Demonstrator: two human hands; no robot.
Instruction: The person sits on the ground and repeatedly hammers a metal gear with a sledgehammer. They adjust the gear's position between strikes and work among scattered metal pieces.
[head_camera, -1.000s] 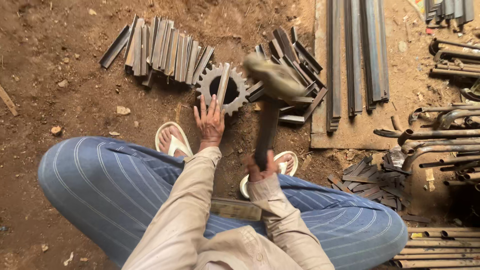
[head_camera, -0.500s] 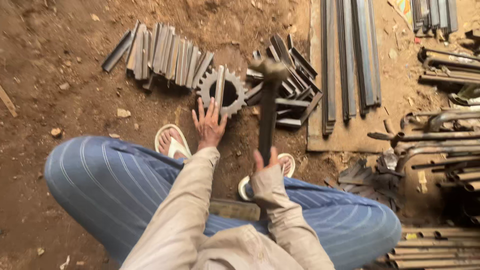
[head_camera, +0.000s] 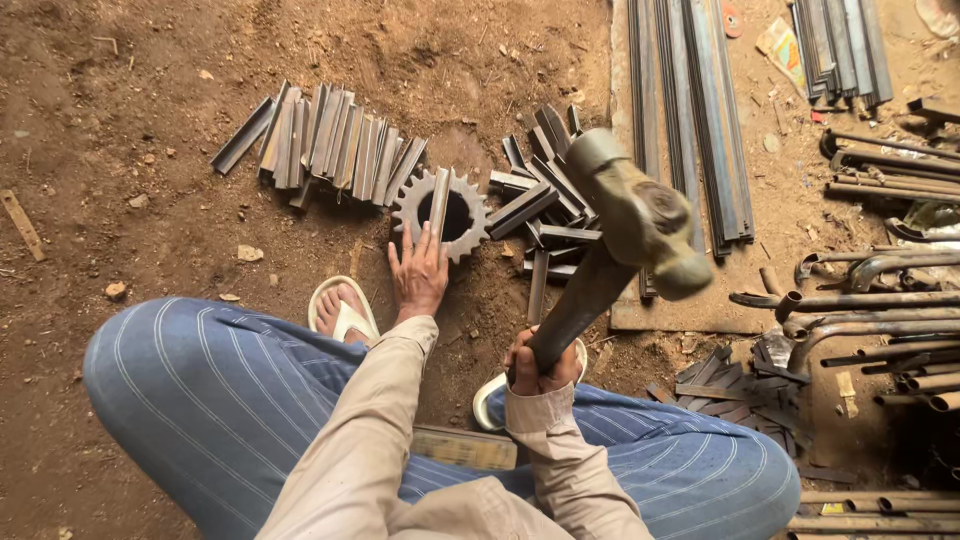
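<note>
Now your right hand (head_camera: 542, 368) is closed tight around the handle of the hammer (head_camera: 640, 215), with its head lifted above the ground. Your left hand (head_camera: 418, 272) lies flat, fingers spread, steadying the short metal strip (head_camera: 438, 202) that stands on the toothed gear (head_camera: 440, 212) on the dirt.

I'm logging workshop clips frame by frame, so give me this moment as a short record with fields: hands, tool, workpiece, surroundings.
left hand: left hand flat on the dirt, fingertips on a short metal strip lying across the toothed gear
right hand: right hand closed around the hammer's handle
tool: hammer raised, head above the cut pieces
left of gear: row of angle pieces
right of gear: loose pile of angle pieces
far right: long metal bars, bent pipes
ground: bare dirt floor
</note>
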